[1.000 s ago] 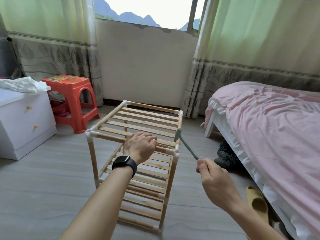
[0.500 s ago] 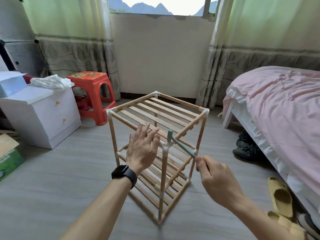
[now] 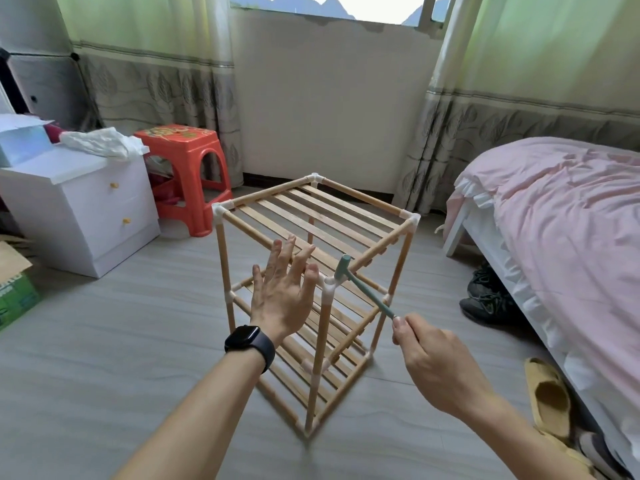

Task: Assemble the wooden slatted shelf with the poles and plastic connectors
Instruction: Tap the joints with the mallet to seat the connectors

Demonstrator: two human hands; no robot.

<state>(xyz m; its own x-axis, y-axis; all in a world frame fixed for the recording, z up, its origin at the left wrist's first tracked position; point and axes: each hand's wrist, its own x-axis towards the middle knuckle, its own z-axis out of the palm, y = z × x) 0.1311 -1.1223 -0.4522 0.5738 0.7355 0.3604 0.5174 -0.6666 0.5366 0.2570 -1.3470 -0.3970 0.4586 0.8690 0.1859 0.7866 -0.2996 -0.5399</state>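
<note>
The wooden slatted shelf [image 3: 325, 220] stands upright on the floor in the middle of the room, with three slatted tiers, wooden poles and white plastic connectors at the corners. My left hand [image 3: 282, 296] hovers with straight, spread fingers in front of the top tier's near edge, a dark watch on the wrist. My right hand [image 3: 427, 355] grips the handle of a small green hammer [image 3: 360, 287]. The hammer's head rests at the near top corner connector [image 3: 330, 284].
A white drawer cabinet [image 3: 79, 206] and a red plastic stool [image 3: 188, 171] stand at the left. A bed with a pink cover [image 3: 568, 237] fills the right side, with dark shoes [image 3: 485, 299] and yellow slippers [image 3: 547, 400] beside it. A cardboard box [image 3: 14, 282] is at far left.
The shelf has turned so a corner faces me. My left hand let go of the top rail and opened. The hammer head came down to the near corner connector.
</note>
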